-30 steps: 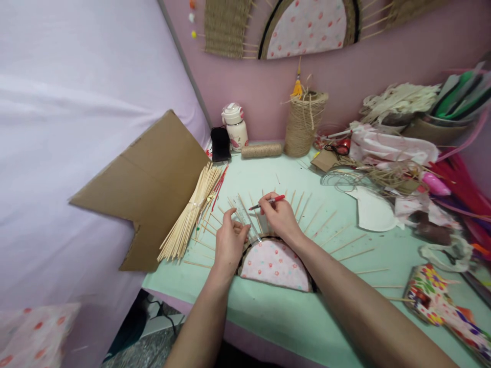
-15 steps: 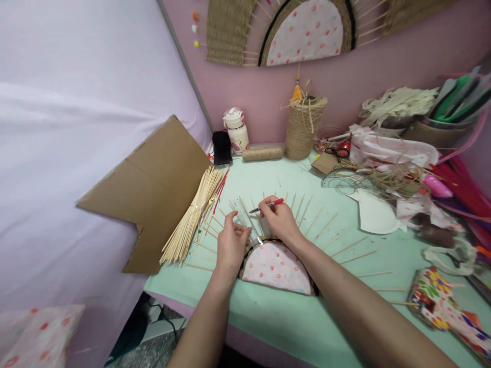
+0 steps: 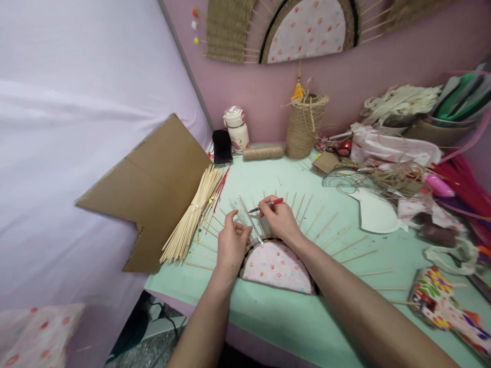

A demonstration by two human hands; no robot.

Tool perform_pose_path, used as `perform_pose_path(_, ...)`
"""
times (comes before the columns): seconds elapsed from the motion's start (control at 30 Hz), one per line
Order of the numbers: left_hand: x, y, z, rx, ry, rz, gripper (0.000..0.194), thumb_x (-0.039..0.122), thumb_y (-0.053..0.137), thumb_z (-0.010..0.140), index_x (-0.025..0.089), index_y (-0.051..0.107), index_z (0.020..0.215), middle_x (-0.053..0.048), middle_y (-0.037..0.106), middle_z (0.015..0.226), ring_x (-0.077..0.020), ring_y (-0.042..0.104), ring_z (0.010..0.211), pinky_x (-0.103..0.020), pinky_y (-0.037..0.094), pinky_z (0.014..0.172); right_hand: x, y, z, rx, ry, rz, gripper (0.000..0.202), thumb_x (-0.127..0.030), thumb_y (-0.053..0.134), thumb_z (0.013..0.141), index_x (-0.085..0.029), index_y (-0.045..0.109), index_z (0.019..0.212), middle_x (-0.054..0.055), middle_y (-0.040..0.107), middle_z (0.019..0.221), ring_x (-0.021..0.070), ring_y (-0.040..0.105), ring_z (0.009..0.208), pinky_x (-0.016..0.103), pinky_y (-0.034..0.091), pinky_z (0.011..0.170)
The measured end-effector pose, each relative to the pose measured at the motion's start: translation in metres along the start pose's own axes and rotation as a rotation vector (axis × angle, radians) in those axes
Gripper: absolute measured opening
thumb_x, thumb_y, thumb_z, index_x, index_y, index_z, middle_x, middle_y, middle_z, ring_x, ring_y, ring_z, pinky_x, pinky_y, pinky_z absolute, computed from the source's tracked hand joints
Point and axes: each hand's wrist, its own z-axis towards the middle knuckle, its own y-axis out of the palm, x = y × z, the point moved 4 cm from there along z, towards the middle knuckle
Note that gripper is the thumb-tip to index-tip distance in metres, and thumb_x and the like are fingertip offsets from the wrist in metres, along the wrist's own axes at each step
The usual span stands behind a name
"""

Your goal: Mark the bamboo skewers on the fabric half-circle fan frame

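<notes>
A half-round piece covered in pink dotted fabric (image 3: 276, 266) lies on the pale green table, with thin wooden sticks (image 3: 326, 226) fanning out from its curved edge. My left hand (image 3: 233, 243) is closed on a clear ruler (image 3: 242, 213), which lies along one stick with its lower end on the piece's dark rim. In my right hand (image 3: 276, 217) is a red pen (image 3: 273, 203), its tip pointing left, close to the ruler. Whether the tip touches a stick cannot be made out.
Left of my hands lie a bundle of sticks (image 3: 192, 217) and cardboard (image 3: 153, 179). A bottle (image 3: 236, 130), a twine roll (image 3: 263, 153) and a twine cone (image 3: 305, 128) stand or lie behind. Fabric scraps (image 3: 395, 148) and a white cutout (image 3: 376, 210) are on the right.
Both hands keep their hold on the ruler and the pen, nearly unmoved. The view has shifted very slightly.
</notes>
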Motion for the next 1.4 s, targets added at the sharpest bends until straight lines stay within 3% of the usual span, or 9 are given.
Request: perform_pose_path(1.4,-0.0012,0.0013,0.0007,-0.004,0.008,0.012,0.048,0.026,0.061,0.08,0.018,0.044,0.123,0.006,0.059,0.067,-0.0101,0.057,0.05,-0.022,0.043,0.053,0.0029,0.0009,0.002,-0.01,0.001,-0.038,0.02,-0.034,0.049,0.085,-0.019,0.057,0.075,-0.001,0.066,0.063,0.0146,0.06,0.058,0.025,0.041,0.06)
